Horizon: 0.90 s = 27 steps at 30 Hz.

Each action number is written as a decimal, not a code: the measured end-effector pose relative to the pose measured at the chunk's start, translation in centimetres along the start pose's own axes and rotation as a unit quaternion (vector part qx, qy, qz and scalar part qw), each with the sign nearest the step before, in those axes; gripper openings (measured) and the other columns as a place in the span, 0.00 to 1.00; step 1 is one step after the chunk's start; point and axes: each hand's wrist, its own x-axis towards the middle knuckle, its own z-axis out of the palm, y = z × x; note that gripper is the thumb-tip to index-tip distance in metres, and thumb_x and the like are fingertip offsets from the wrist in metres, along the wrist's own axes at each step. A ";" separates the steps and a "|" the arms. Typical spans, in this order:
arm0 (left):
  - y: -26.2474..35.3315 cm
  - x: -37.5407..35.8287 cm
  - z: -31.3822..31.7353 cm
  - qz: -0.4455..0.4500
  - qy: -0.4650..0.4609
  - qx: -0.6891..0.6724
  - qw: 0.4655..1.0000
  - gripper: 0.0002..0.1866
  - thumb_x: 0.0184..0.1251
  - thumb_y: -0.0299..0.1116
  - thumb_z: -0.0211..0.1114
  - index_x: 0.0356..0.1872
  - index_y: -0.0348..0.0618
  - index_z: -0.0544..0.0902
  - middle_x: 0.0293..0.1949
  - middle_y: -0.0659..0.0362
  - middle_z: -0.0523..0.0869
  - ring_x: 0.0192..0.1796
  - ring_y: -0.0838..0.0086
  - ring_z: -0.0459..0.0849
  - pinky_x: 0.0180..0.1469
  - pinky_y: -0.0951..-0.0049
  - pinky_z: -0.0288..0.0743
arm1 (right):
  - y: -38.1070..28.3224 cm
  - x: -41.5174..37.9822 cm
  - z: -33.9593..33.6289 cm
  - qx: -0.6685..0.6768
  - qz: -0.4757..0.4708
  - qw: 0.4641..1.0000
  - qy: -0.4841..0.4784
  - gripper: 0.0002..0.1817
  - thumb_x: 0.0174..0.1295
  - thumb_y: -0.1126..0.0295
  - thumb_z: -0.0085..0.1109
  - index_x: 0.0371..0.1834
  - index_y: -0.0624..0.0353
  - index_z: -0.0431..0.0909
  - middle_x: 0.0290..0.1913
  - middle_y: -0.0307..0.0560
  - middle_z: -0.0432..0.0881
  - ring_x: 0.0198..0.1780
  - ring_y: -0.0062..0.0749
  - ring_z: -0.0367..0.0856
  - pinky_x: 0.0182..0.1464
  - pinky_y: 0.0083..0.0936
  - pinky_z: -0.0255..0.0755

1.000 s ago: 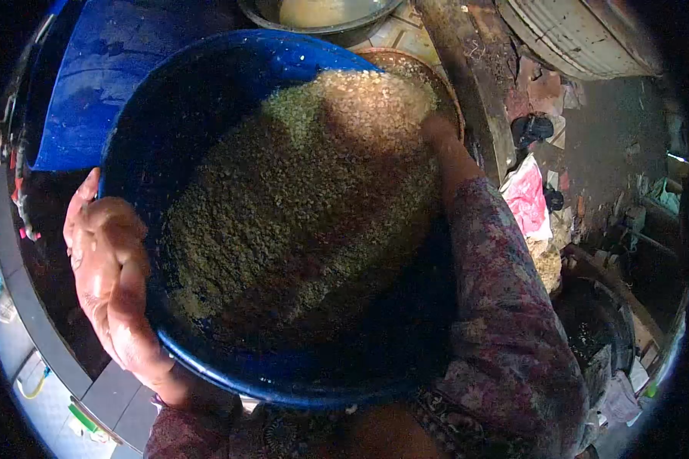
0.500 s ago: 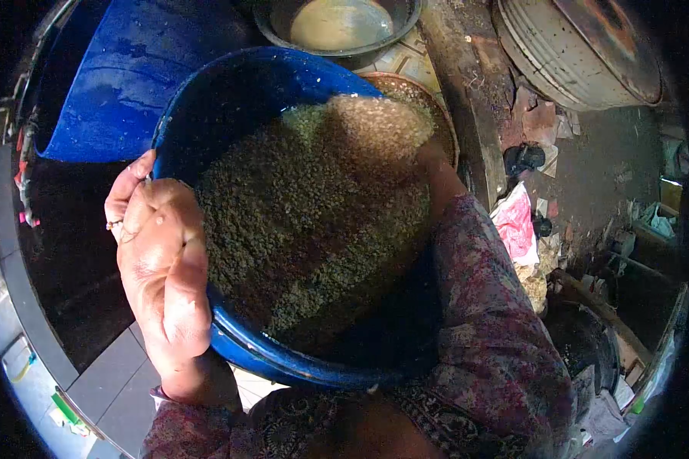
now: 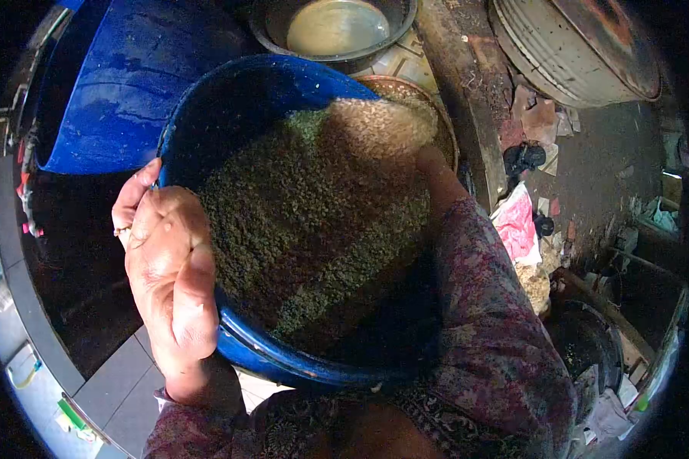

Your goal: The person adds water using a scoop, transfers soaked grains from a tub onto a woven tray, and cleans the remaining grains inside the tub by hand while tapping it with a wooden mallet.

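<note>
Head view: round blue plastic basin (image 3: 241, 115) of greenish-brown grain (image 3: 314, 206) tilts between both hands; left hand (image 3: 168, 275) clasps its rim, right hand (image 3: 434, 164) grip largely hidden.

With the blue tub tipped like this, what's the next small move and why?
Probably tip the blue tub slightly further. The left hand grips its near rim, the right hand its far edge, and the grain already heaps toward the brown basket beyond.

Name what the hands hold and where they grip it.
Both hands hold the blue basin of grain: left hand on its near-left rim, right hand at its far-right rim.
</note>
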 end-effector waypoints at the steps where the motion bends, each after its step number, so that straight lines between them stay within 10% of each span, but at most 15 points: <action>1: 0.0 -0.1 0.0 0.000 -0.001 0.000 1.000 0.20 0.52 0.47 0.46 0.12 0.41 0.66 0.22 0.59 0.72 0.33 0.70 0.70 0.58 0.60 0.53 | 0.1 -0.1 0.1 -0.003 -0.003 1.000 0.003 0.12 0.55 0.68 0.48 0.39 0.62 0.77 0.42 0.52 0.76 0.44 0.40 0.76 0.44 0.34 0.72; 20: -0.3 0.8 0.0 -0.008 -0.073 0.004 0.997 0.23 0.55 0.52 0.45 0.18 0.41 0.72 0.30 0.59 0.74 0.45 0.67 0.67 0.60 0.61 0.49 | 4.8 6.2 8.6 -0.035 0.004 0.997 0.070 0.13 0.55 0.67 0.46 0.36 0.62 0.77 0.42 0.55 0.76 0.43 0.40 0.76 0.45 0.36 0.71; 27: 1.2 1.4 0.1 -0.025 -0.062 0.013 0.998 0.22 0.54 0.51 0.45 0.19 0.40 0.73 0.29 0.59 0.74 0.43 0.68 0.68 0.60 0.60 0.50 | 0.3 -2.3 -2.9 0.088 0.056 0.993 -0.056 0.17 0.55 0.62 0.49 0.46 0.56 0.74 0.48 0.51 0.74 0.50 0.42 0.73 0.51 0.35 0.68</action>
